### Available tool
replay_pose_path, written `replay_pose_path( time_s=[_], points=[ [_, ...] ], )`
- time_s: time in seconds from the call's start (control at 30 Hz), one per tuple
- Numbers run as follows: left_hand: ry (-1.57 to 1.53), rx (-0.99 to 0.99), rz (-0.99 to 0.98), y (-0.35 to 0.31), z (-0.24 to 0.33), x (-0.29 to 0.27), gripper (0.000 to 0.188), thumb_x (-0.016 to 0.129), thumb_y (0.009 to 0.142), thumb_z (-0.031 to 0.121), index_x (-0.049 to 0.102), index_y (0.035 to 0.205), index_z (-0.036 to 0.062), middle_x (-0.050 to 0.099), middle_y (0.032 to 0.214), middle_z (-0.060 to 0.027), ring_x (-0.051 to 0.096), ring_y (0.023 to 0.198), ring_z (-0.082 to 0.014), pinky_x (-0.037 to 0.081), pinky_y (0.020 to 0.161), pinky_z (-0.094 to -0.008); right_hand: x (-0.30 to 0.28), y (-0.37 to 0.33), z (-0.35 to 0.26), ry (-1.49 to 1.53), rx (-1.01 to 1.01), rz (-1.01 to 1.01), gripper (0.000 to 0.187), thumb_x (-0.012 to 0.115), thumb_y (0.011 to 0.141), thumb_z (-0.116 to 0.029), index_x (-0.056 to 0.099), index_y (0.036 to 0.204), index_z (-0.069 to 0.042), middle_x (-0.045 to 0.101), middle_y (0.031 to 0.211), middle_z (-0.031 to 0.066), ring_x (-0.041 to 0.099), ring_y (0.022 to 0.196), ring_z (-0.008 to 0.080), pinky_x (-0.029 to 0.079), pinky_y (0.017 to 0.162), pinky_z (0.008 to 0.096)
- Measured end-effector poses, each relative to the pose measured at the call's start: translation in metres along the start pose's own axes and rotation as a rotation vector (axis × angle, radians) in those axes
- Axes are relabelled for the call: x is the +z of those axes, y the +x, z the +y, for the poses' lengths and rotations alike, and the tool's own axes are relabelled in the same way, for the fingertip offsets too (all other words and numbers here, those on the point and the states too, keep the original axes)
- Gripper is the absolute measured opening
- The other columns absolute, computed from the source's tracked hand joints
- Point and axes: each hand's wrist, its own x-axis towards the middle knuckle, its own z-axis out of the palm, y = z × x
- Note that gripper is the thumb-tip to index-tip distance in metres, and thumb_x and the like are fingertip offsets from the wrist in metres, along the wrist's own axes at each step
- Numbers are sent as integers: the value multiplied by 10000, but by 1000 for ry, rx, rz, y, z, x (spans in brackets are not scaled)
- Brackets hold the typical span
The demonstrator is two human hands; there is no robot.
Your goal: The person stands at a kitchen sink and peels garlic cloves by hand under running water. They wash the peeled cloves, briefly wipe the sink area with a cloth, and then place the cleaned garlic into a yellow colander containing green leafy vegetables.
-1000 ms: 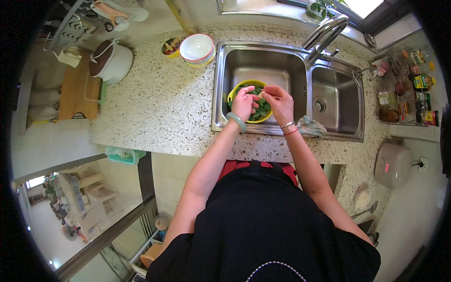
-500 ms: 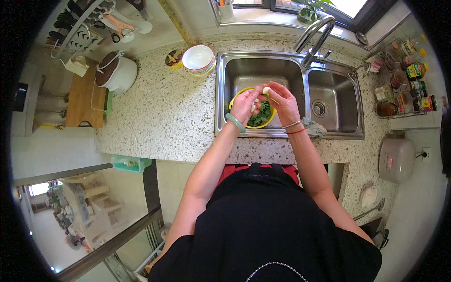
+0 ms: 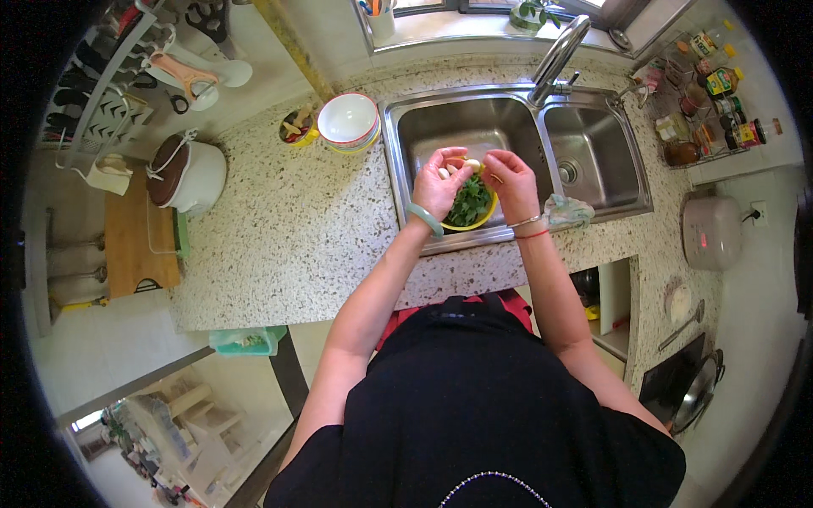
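Observation:
Over the left sink basin (image 3: 517, 114) my two hands meet. Several white garlic cloves (image 3: 444, 173) rest in my left hand (image 3: 435, 190), its fingers curled round them. One garlic clove (image 3: 472, 166) sits at the tip of my left thumb, close to the right fingertips. My right hand (image 3: 515, 188) has thumb and fingers pinched together beside that clove; whatever small piece lies between them is too small to name. Beneath both hands a yellow bowl (image 3: 462, 228) stands in the basin, holding green leaves (image 3: 471, 200). The hands partly hide the bowl.
A chrome faucet (image 3: 561, 59) rises behind the sink. A cloth (image 3: 569, 212) lies on the divider's front edge by my right wrist. Stacked bowls (image 3: 349, 120) and a small yellow container (image 3: 299, 128) stand on the left counter. A jar rack (image 3: 703, 106) is at right.
The clove pinched in my right fingers has come to my left thumb tip. My right hand is slightly lower. The whole view has turned a little.

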Motion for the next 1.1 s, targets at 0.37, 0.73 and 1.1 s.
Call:
replay_pose_path(
  time_s=[0.37, 0.73, 1.1],
  points=[
    [285, 113, -138, 5, -5, -15, 423, 659, 764, 51, 550, 1169, 104, 597, 819, -32, 539, 650, -106, 467, 639, -253, 6, 5, -11, -616, 67, -33, 276, 686, 786, -248, 662, 893, 4, 615, 743, 9, 528, 633, 55, 409, 564, 186],
    [348, 102, -166, 5, -9, -2, 459, 659, 797, 68, 517, 1232, 97, 559, 808, 21, 483, 684, -35, 438, 644, -184, -12, 10, -18, -497, 51, -46, 217, 687, 777, -202, 664, 864, -4, 613, 740, 2, 521, 639, 49, 424, 586, 188],
    [-6, -221, -119, 9, -16, -1, 249, 665, 826, 218, 640, 1020, 63, 555, 690, 57, 410, 529, -6, 334, 463, -164, -91, 24, -11, -986, -56, 197, 245, 727, 711, -258, 683, 839, -54, 650, 683, 38, 579, 609, 107, 449, 541, 266]
  ],
)
